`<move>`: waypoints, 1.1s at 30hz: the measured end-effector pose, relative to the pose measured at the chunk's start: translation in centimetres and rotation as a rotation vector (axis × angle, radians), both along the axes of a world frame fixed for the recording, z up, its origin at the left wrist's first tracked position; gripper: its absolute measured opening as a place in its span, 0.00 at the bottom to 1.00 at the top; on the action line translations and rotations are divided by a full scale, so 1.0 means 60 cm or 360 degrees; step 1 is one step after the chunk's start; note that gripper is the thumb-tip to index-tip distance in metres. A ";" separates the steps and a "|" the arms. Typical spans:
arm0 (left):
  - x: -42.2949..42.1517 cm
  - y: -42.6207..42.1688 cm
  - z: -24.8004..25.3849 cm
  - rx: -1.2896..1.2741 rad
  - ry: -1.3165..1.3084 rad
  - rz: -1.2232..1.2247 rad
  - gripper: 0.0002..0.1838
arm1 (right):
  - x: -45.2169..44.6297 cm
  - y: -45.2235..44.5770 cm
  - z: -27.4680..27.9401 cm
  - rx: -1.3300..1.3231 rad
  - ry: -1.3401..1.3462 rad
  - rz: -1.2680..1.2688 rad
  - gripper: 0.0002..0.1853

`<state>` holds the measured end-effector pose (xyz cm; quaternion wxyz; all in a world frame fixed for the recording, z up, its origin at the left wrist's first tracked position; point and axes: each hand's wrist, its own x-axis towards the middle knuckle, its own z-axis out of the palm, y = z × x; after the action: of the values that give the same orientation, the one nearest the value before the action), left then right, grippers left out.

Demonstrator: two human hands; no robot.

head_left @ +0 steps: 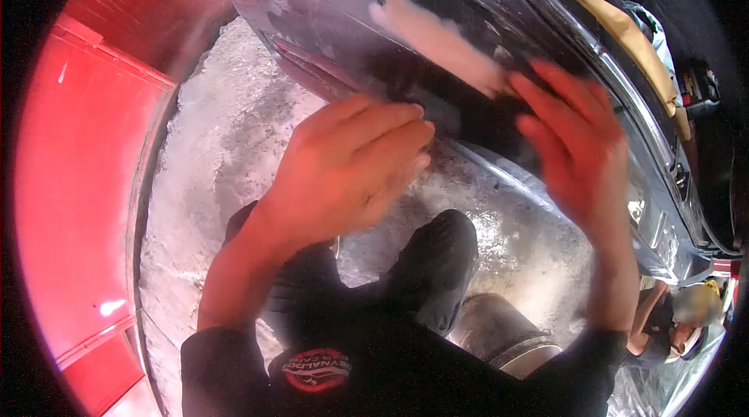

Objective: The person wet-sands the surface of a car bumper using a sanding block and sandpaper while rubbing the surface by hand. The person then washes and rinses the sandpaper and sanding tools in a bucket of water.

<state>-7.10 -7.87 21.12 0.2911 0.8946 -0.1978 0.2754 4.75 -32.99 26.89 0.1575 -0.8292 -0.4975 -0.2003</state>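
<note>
In front of me is the dark body panel (468, 23) of a car, with grey sanded-looking patches. A long pale pink smear (437, 39), like body filler, runs slantwise across it. My right hand (577, 132) is at the lower right end of that smear, fingers spread and slightly blurred; I cannot tell whether they touch the panel. My left hand (351, 163) is in front of the panel's lower edge, left of the smear. Its fingers are bent and pressed together, and whatever they may hold is hidden.
A red wall (86, 183) stands at the left beside the rough, whitish concrete floor (211, 144). A bucket (507, 335) lies near my knee (445, 253). The open doorway's sill (624, 81) is at the upper right. Another person (663, 331) is at the far lower right.
</note>
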 end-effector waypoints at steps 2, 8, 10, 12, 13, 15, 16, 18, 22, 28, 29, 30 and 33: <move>0.009 -0.007 -0.002 0.0042 0.0050 -0.0027 0.15 | 0.022 0.061 -0.008 0.0068 -0.0051 0.0070 0.21; 0.015 -0.011 -0.007 0.0152 0.0158 -0.0092 0.14 | 0.006 0.023 0.000 -0.0006 0.0032 0.0088 0.20; 0.015 -0.012 -0.004 0.0142 0.0188 -0.0106 0.14 | 0.018 0.056 -0.010 0.0070 -0.0029 0.0106 0.20; 0.022 -0.019 -0.005 0.0217 0.0255 -0.0141 0.13 | 0.030 0.099 -0.004 0.0039 -0.0055 0.0089 0.20; 0.024 -0.022 -0.005 0.0254 0.0286 -0.0149 0.12 | 0.030 0.094 -0.005 0.0083 -0.0053 0.0098 0.20; 0.020 -0.030 -0.005 0.0320 0.0318 -0.0167 0.12 | 0.030 0.092 -0.011 0.0161 -0.0039 0.0135 0.19; 0.017 -0.030 -0.006 0.0344 0.0329 -0.0163 0.12 | 0.018 0.074 -0.009 0.0127 -0.0041 0.0120 0.18; 0.013 -0.022 -0.005 0.0216 0.0283 -0.0151 0.12 | 0.013 0.071 -0.005 0.0113 -0.0039 0.0132 0.19; 0.019 -0.020 -0.014 0.0119 0.0225 -0.0176 0.13 | 0.045 0.125 -0.020 0.0096 -0.0160 0.0014 0.19; 0.012 -0.026 -0.018 0.0231 0.0296 -0.0190 0.12 | 0.006 0.096 -0.016 0.0190 -0.0113 0.0049 0.14; 0.013 -0.027 -0.020 0.0208 0.0284 -0.0192 0.12 | 0.014 0.108 -0.018 0.0197 -0.0130 0.0035 0.14; 0.013 -0.031 -0.023 0.0187 0.0277 -0.0203 0.12 | 0.027 0.126 -0.020 0.0207 -0.0142 0.0010 0.14; 0.015 -0.038 -0.028 0.0216 0.0341 -0.0233 0.12 | 0.031 0.143 -0.024 0.0238 -0.0120 -0.0064 0.14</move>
<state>-6.19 -10.16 19.45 0.2686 0.9197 -0.2485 0.1424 6.64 -24.41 25.47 0.1960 -0.8168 -0.4700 -0.2710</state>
